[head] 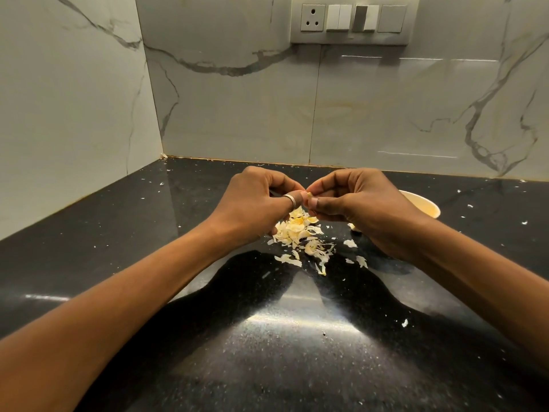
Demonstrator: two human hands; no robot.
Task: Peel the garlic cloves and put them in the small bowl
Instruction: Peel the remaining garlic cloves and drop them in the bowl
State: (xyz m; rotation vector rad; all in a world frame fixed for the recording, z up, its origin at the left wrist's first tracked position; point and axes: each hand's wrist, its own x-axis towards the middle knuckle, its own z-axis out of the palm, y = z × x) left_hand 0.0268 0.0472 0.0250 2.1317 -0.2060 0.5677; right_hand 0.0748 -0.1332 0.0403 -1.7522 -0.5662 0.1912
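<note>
My left hand point(255, 200) and my right hand point(362, 203) meet above the black counter, and their fingertips pinch one small garlic clove point(309, 195) between them. Only a pale sliver of the clove shows. A silver ring sits on my left thumb. Directly below the hands lies a pile of garlic cloves and papery skins point(300, 233). The small cream bowl point(421, 205) stands just behind my right hand, mostly hidden by it; its contents cannot be seen.
The black speckled counter point(267, 337) is strewn with white skin flakes. Marble walls close it off at the back and left, forming a corner. A switch panel point(353, 20) is mounted high on the back wall.
</note>
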